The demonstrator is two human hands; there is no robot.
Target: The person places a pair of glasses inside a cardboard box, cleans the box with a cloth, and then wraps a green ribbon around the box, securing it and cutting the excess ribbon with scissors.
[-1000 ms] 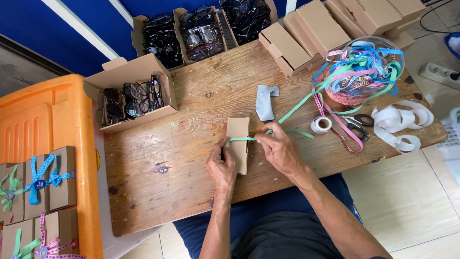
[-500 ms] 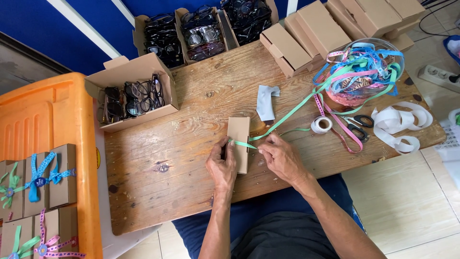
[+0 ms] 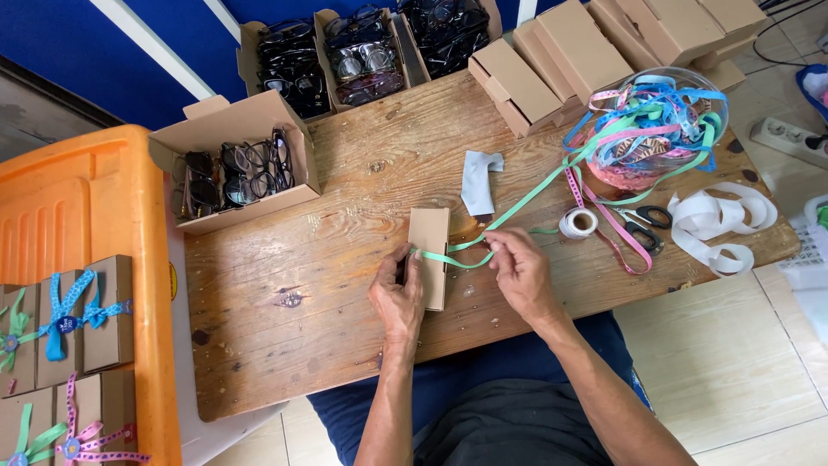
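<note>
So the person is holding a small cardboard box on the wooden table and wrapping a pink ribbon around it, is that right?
Not quite: the ribbon is green, not pink. The head view shows the left hand steadying the small cardboard box on the wooden table, while the right hand pulls the green ribbon across it. Pink ribbons lie only in the tangle further right.

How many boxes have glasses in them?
4: one open box at the table's left end, three in a row along the far edge. More may be out of view.

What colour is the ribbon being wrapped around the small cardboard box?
Light green; the ribbon shows best in the head view, crossing the cardboard box.
</note>
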